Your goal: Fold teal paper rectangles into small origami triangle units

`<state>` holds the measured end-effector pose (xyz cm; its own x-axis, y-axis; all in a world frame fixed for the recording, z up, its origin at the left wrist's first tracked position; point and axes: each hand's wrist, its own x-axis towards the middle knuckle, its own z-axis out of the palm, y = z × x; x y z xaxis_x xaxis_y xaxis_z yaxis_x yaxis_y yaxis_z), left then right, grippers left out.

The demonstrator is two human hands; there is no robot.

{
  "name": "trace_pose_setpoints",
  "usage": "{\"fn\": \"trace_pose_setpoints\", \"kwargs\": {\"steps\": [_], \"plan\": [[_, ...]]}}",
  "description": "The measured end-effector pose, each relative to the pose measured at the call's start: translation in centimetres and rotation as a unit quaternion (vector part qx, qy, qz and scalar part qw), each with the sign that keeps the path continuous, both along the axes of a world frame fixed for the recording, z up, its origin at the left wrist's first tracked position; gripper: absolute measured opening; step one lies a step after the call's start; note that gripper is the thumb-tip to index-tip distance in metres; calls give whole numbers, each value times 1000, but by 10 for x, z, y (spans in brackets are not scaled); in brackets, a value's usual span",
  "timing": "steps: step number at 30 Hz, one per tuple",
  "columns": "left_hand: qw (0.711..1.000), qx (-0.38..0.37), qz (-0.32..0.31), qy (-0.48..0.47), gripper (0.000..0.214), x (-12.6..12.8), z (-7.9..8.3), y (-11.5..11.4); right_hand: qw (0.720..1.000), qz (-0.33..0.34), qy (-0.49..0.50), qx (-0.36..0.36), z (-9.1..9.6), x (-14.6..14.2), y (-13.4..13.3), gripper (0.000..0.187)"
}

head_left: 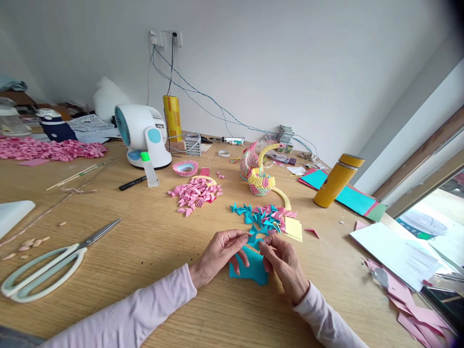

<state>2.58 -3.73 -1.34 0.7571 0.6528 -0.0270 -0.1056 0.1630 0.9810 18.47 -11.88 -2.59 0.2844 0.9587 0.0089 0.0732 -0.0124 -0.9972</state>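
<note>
Between our left hand [222, 251] and right hand [287, 263], we pinch a small blue paper piece [255, 241]; squaring its edges before pressing any crease should serve us well. Blue sheet paper [254, 272] lies just beneath. Beyond the right hand, our yellow flask [335, 186] stands capped, contents hidden; beyond the left, we cannot tell whether the pink-rimmed bowl [177, 167] holds anything.

Left hand [222, 252] partly hides blue sheets [253, 270] from me; print on papers [384, 239] near surface's [152, 203] right edge too blurred.
</note>
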Motion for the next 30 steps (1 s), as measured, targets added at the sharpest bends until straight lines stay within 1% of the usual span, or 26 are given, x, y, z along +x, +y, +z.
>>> {"fn": "trace_pose_setpoints", "kwargs": {"steps": [3, 6, 11, 14, 16, 19, 22, 24, 26, 28, 30], "plan": [[1000, 12, 2, -2, 44, 0, -1, 0, 1000, -2, 14, -5, 0, -1, 0, 37], [1000, 5, 16, -10, 40, 0, 0, 0, 999, 6, 33, -3, 1, -2, 0, 37], [997, -43, 62, -12, 38, 1, 4, 0, 998, 26, 57, -3, 2, -4, -1, 36], [994, -71, 78, -16, 36, 0, 6, 0, 997, 41, 61, 14, 5, -6, -4, 30], [994, -77, 75, -15, 36, -1, 6, 0, 997, 45, 53, 42, 7, -8, -5, 28], [995, -73, 62, -10, 36, -1, 7, -1, 995, 57, 33, 79, 9, -10, -6, 37], [997, -67, 43, -6, 36, -1, 7, -2, 994, 55, 26, 96, 7, -10, -4, 44], [998, -57, 30, -9, 36, 0, 5, -1, 995, 44, 19, 90, 4, -9, -2, 39], [999, -40, 17, -13, 36, 0, 3, -1, 997, 36, 11, 69, 1, -7, 0, 33], [1000, -19, 5, -15, 36, 0, 1, 0, 998, 28, 13, 47, -2, -5, 1, 32], [1000, -6, -3, -14, 35, 0, 0, 0, 999, 19, 23, 45, -4, -4, 2, 32]]}}
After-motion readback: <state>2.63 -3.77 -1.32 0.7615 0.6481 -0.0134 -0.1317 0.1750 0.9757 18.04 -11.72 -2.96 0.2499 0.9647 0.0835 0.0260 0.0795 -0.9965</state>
